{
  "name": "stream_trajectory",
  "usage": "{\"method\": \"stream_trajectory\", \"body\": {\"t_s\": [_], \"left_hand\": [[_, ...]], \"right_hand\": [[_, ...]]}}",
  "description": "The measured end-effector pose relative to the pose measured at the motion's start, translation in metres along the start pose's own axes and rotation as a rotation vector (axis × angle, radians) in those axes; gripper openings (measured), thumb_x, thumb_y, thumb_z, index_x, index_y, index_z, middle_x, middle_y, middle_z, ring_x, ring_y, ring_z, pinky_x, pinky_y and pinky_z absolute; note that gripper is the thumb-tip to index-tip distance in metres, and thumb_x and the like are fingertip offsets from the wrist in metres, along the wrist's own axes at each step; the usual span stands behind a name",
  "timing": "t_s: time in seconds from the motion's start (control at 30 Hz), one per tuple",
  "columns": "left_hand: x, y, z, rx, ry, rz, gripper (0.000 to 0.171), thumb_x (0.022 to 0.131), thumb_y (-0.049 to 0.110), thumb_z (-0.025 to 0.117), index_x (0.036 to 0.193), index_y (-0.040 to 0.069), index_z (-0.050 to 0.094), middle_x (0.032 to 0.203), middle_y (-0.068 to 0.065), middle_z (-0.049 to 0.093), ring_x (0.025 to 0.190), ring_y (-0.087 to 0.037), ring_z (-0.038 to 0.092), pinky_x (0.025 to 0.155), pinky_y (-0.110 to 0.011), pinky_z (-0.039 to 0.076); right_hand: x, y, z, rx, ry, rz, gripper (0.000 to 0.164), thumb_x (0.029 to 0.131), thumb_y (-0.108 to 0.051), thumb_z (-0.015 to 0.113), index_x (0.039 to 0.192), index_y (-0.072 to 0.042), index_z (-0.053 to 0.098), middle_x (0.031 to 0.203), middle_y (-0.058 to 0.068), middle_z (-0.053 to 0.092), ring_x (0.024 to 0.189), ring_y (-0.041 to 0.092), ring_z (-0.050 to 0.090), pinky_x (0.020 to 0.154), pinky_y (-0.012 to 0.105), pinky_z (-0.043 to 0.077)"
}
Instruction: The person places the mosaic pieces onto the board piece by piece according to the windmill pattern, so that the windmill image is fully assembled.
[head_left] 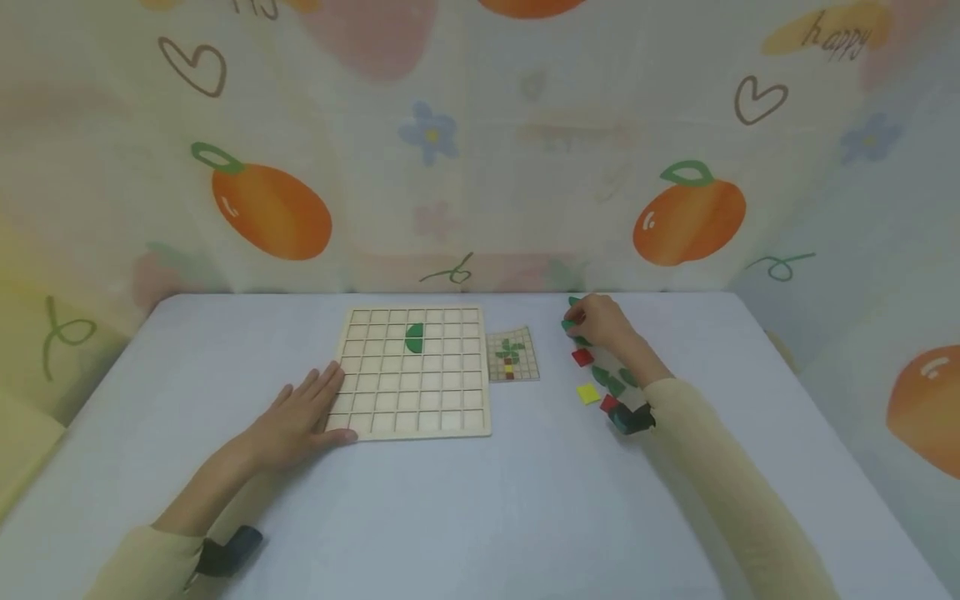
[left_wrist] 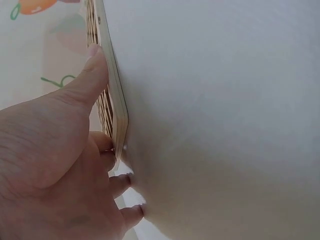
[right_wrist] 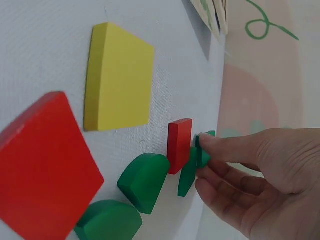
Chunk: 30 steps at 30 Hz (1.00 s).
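My left hand (head_left: 296, 421) lies with extended fingers along the left edge of a wooden grid board (head_left: 450, 400). Its thumb rests at the near left corner, against the rim (left_wrist: 116, 95). Two green quarter-circle blocks (head_left: 415, 332) sit in neighbouring cells, together shaped like a half circle. On the right, my right hand (head_left: 607, 325) pinches a green block (right_wrist: 202, 156) between thumb and fingers, low over other green pieces at the far end of a loose group. Its exact shape is partly hidden by the fingers. A red square block (right_wrist: 180, 146) lies just nearer.
A pattern card (head_left: 525, 371) with a small flower design touches or nearly touches the board's right side. Below my right forearm lie a yellow square (head_left: 588, 394), another red square (head_left: 609, 403) and several green blocks (head_left: 601, 376). A patterned cloth (head_left: 480, 192) hangs behind the table.
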<state>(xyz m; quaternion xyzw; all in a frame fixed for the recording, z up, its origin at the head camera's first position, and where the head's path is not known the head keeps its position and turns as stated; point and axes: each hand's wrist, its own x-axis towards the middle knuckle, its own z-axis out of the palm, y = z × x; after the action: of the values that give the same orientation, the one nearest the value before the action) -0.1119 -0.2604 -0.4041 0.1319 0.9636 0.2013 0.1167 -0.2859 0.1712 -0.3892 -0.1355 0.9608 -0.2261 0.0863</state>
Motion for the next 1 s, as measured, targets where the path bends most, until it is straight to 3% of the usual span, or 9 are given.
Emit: {"method": "stream_trajectory", "body": {"t_s": [0.53,1.0], "left_hand": [[0.003,0.001,-0.002,-0.003,-0.007,0.012,0.105,0.086,0.057,0.065,0.154,-0.005,0.015,0.160,-0.026,0.011,0.144,-0.050,0.009,0.110,-0.070,0.007],[0.002,-0.003,0.001,-0.007,0.004,0.015,0.105,0.086,0.059,0.064,0.154,-0.004,0.014,0.161,-0.025,0.011,0.145,-0.049,0.008,0.111,-0.069,0.006]], "right_hand": [[-0.005,-0.002,-0.001,0.082,0.018,-0.085,0.022,0.090,0.006,0.063,0.110,0.004,0.071,0.111,0.018,0.068,0.100,0.031,0.060,0.090,0.042,0.052],[-0.004,-0.030,-0.011,0.096,0.022,-0.136,0.020,0.090,0.004,0.065,0.109,0.005,0.071,0.107,0.018,0.069,0.098,0.029,0.062,0.088,0.040,0.053]]}}
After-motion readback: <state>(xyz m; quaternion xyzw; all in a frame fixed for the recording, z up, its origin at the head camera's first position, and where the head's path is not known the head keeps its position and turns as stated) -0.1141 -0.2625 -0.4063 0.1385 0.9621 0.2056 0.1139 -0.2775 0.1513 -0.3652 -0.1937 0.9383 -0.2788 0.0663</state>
